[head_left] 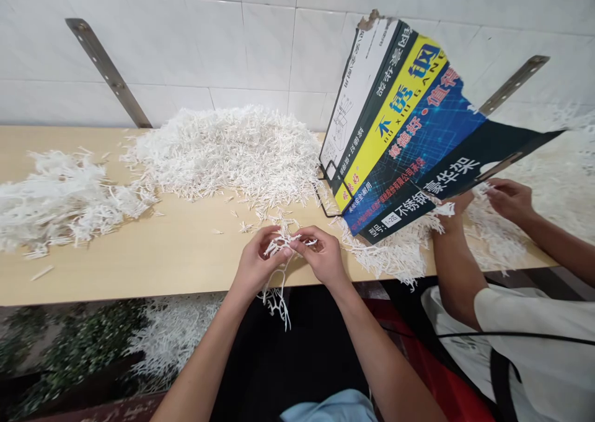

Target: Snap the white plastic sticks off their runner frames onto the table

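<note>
Left hand (261, 256) and right hand (321, 254), both in narrow pinch on one white branching cluster (281, 243).

Pale tabletop (195, 248) | large white heap (227, 152), back centre | smaller white heap (69, 196), left | printed cardboard (395, 124), standing, right

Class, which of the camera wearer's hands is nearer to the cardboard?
Right. The right hand is close to the lower left corner of the cardboard, on the wearer's side; the left hand is farther left, beyond the right hand.
</note>
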A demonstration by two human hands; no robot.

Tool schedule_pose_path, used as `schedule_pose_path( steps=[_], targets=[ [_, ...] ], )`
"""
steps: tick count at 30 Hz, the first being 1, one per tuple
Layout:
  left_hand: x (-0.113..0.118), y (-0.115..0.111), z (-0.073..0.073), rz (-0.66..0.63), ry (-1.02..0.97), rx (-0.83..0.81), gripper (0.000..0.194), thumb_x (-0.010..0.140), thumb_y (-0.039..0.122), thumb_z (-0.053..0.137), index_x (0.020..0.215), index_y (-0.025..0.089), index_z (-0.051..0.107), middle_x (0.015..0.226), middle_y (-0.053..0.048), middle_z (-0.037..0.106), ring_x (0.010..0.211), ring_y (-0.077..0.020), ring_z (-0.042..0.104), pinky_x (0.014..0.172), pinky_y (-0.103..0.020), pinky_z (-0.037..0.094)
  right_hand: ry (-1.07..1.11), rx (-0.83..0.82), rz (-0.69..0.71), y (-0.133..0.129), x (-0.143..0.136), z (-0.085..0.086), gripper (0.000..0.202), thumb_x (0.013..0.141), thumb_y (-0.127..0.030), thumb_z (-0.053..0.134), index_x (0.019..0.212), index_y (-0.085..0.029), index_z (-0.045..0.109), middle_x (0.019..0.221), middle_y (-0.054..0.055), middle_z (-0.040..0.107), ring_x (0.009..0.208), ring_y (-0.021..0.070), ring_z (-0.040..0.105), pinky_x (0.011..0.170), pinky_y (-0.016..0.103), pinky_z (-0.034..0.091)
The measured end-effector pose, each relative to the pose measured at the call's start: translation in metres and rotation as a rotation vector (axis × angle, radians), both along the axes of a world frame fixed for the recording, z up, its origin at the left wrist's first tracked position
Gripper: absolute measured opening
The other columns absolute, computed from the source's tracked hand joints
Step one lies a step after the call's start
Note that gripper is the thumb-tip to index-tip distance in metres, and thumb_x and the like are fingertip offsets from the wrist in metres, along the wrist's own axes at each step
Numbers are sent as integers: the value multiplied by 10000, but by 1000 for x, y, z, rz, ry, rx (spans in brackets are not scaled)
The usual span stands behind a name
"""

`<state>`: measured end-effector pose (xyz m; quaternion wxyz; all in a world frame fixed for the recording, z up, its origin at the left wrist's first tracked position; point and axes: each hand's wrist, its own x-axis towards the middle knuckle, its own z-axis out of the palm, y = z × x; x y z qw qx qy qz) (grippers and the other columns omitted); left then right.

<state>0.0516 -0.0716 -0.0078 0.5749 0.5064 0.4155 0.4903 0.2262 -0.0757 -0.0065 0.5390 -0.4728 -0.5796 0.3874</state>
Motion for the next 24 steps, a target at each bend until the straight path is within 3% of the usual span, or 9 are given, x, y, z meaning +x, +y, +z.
schedule_pose_path(
  steps=[3,7,13,19,21,24],
  targets=[
    [1,-2,2,-88,149,-2,361,811,495,804,943,170,718,787,2,658,733,-139,577,662,-219,442,5,-9,27,1,1,-2,205,847,-370,803,965,-207,761,912,55,763,840,215,718,705,279,547],
    [3,-8,1,-2,210,41,411,902,496,694,674,163,617,579,39,515,583,-104,444,574,-225,335,39,-42,66,1,0,-4,194,874,-372,772,979,-210,752,876,48,755,793,208,713,668,276,541],
    [12,-14,3,6,341,181,391,944,404,618,632,171,595,592,24,536,600,-118,466,603,-243,331,107,2,-129,1,0,-11,164,865,-337,766,934,-205,698,780,26,707,699,189,680,621,274,515],
    [1,-17,-1,3,307,144,437,907,399,662,564,174,510,534,44,421,549,-98,387,560,-244,273,349,43,-344,10,9,-17,114,850,-263,716,885,-207,624,776,12,681,629,155,620,607,274,500],
    [-3,-18,-4,29,275,106,434,899,410,673,569,175,518,530,46,429,541,-97,394,553,-242,282,273,65,-347,10,9,-14,80,892,-261,678,949,-213,645,865,35,702,728,175,658,676,299,533],
    [-2,-18,-5,70,259,79,390,915,434,662,634,176,578,558,47,463,557,-100,411,561,-235,313,-83,131,-197,5,4,-2,155,958,-248,628,1076,-234,727,1255,103,685,1197,254,636,983,399,526]
  ],
)
